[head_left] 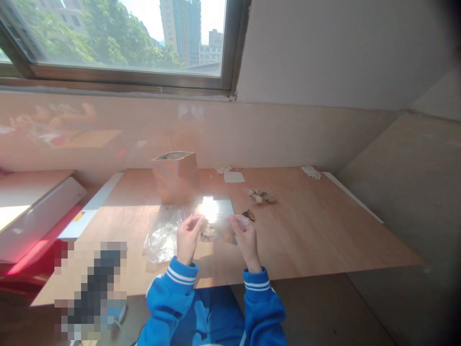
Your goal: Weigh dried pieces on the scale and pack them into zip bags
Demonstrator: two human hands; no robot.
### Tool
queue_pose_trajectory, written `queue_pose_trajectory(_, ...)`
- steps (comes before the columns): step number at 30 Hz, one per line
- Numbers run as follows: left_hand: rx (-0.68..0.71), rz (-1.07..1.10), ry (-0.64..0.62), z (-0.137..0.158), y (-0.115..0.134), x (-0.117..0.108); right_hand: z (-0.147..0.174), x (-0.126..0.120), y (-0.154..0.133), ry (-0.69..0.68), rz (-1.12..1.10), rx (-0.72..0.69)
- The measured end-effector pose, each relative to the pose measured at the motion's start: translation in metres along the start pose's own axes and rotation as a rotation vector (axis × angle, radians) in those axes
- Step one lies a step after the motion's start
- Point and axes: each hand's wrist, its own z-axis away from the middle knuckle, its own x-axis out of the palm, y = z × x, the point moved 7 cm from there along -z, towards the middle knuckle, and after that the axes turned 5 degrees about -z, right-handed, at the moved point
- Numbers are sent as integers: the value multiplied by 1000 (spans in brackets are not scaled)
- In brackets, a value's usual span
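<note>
A clear zip bag with pale and dark dried pieces inside is stretched between my hands near the table's front edge. My left hand pinches its top edge on the left. On the right, my right hand pinches the same edge. Just beyond the bag lies a shiny flat square with strong glare on it. A dark brown dried piece rests on the wood past my right hand. Left of my left hand is a pile of clear plastic bags.
An open brown paper bag stands at the back left of the wooden table. Another filled clear bag lies behind the dried piece. A white card and crumpled tissue are near the wall. A blurred patch covers the lower left.
</note>
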Motion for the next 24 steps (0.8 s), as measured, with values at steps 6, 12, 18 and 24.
queue_pose_trajectory(6,-51,88,-36,-3,-4,-2,0,0,-1,-97,-67,21)
queue_pose_trajectory(12,-47,34,-112,-3,-9,3,2,-2,4,9,-89,43)
queue_pose_trajectory(18,-8,-14,-69,1,1,3,3,-1,0,33,-89,21)
queue_pose_trajectory(24,62,-5,-29,9,12,10,3,0,4,39,-120,52)
